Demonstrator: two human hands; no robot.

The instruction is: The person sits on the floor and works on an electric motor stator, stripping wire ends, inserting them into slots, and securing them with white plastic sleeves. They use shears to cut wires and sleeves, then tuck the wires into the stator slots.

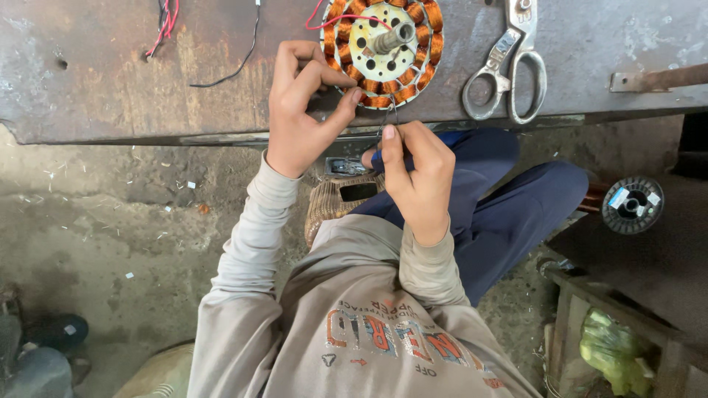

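Pinching fine wire leads [389,118] at a copper-wound stator's [383,50] rim, right hand [417,173] and left hand [301,110] appear mid-connection; steady, precise twisting seems needed next.

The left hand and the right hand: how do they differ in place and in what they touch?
The left hand rests on the metal bench, fingers at the rim of the copper-wound stator; the right hand stays below the bench edge, over the lap. The left touches the stator's coils; the right pinches thin wires leading from it. Both are bare, with fingers curled.
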